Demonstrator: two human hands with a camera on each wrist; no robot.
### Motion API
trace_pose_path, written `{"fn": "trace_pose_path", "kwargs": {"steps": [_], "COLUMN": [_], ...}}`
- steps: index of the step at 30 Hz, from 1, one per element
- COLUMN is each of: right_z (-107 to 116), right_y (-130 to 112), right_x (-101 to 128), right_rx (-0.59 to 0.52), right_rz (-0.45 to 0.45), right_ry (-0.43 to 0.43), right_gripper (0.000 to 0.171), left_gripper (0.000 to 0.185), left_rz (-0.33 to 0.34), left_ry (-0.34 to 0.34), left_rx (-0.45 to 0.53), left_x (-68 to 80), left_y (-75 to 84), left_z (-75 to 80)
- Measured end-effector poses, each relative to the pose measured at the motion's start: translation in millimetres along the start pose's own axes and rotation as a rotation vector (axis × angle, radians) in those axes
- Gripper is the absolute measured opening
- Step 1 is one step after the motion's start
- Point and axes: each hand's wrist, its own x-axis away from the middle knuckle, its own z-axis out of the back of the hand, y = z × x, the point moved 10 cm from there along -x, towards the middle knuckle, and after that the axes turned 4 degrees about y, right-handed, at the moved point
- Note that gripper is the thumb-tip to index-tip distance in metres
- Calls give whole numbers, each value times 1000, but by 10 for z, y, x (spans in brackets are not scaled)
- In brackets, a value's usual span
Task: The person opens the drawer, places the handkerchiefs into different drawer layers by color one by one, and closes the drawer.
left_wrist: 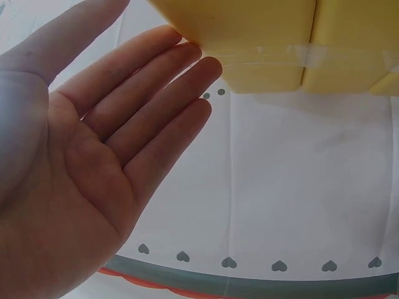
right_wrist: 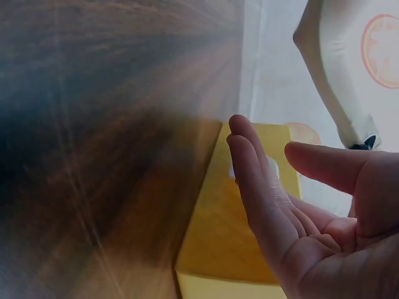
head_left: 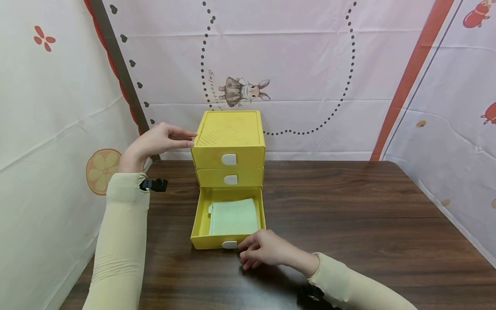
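Note:
A yellow three-drawer box (head_left: 232,129) stands on the table, its two upper drawers closed and its bottom drawer (head_left: 209,242) pulled out. Inside that drawer lies a flat, pale green fabric piece (head_left: 234,217) with a small tab at its left edge. My left hand (head_left: 160,140) touches the box's upper left side with straight fingertips; in the left wrist view its fingers (left_wrist: 168,99) are extended against the yellow wall. Beside the bottom drawer's white handle (head_left: 229,244), my right hand (head_left: 267,249) has loosely bent fingers and holds nothing. The right wrist view shows thumb and fingers apart.
The dark wooden table (head_left: 348,215) extends to the right of the box. Behind it hangs a printed cloth backdrop (head_left: 302,77), with more cloth at both sides. Clear tape (left_wrist: 305,55) runs along the box's side. White handles (head_left: 229,159) mark the upper drawers.

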Motion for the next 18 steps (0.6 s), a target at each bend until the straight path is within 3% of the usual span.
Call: {"fn": "trace_pose_path", "kwargs": {"steps": [18], "right_z": [-105], "right_y": [154], "right_x": [-39], "right_rx": [-30], "right_rz": [-31], "right_ry": [-8], "right_gripper": [36], "left_gripper": [53], "left_rz": [5], "left_ry": [0], "left_rx": [8], "left_x": [10], "left_y": [-8], "left_z": [0]}}
